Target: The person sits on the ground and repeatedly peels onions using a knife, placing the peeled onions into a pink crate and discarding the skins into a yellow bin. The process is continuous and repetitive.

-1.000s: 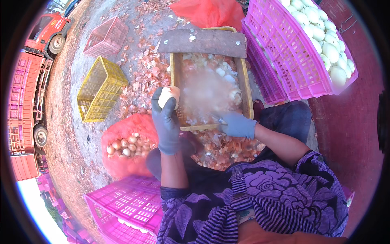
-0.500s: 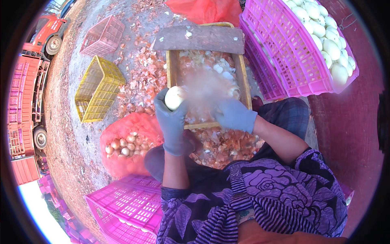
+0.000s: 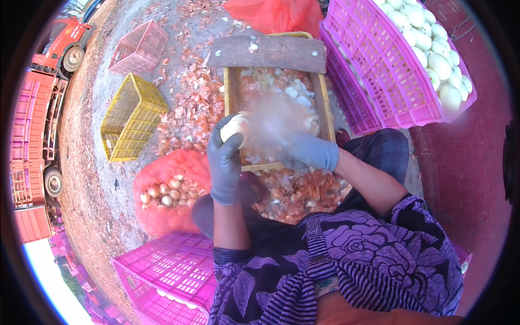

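Note:
My left hand (image 3: 225, 157) in a grey glove is closed around a pale, peeled onion (image 3: 234, 127) over the left side of a yellow crate (image 3: 328, 114) of skins and pale scraps. My right hand (image 3: 309, 150), also gloved, is over the crate's lower right, its fingers curled; a hazy blur hides what they hold. A worn grey board (image 3: 273, 50) lies across the far end of the crate. A red mesh bag (image 3: 146, 218) of unpeeled onions lies to the lower left.
Purple crates of pale onions (image 3: 382, 78) stand at right. A yellow crate (image 3: 130, 119), pink crate (image 3: 138, 46) and red mesh sacking (image 3: 276, 16) lie beyond scattered skins (image 3: 187, 108). Another purple crate (image 3: 168, 260) is at lower left, a red truck (image 3: 40, 141) at far left.
My left hand moved right with the onion, closer to my right hand, and its grip on the onion shifted. My right hand moved slightly up and left from where it was a second ago.

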Demonstrator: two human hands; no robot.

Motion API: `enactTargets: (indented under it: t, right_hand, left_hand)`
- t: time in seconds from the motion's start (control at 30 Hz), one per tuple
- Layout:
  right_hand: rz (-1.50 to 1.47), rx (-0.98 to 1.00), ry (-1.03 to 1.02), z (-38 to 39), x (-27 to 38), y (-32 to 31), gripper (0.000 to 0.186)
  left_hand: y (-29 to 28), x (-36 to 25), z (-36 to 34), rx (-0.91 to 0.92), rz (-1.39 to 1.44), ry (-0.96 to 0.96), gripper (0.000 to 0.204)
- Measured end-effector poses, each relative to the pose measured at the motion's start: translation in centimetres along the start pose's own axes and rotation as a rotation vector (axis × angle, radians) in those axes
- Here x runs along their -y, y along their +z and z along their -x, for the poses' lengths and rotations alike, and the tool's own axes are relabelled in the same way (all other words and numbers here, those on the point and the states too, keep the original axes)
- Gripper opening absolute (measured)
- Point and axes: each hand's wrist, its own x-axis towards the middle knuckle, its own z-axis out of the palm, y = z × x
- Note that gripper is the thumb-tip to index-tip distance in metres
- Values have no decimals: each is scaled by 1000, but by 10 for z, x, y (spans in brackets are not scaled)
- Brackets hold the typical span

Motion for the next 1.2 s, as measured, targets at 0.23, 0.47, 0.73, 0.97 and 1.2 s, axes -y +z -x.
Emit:
enactTargets:
  t: [0.23, 0.47, 0.73, 0.97, 1.2]
  right_hand:
    - [192, -185, -200, -2, -13, 9, 49]
    - [356, -575, -730, -40, -20, 12, 42]
    - [136, -561, -720, -84, -55, -9, 35]
    - [258, -621, -705, -59, -32, 8, 36]
    - [563, -717, -662, -80, -86, -32, 48]
  left_hand:
    - [0, -6, 6, -47, 48, 60, 49]
    - [8, -7, 11, 53, -190, -35, 64]
    - [20, 8, 7, -1, 36, -104, 54]
    - [16, 22, 6, -59, -38, -89, 46]
    - [17, 12, 1, -7, 316, -159, 46]
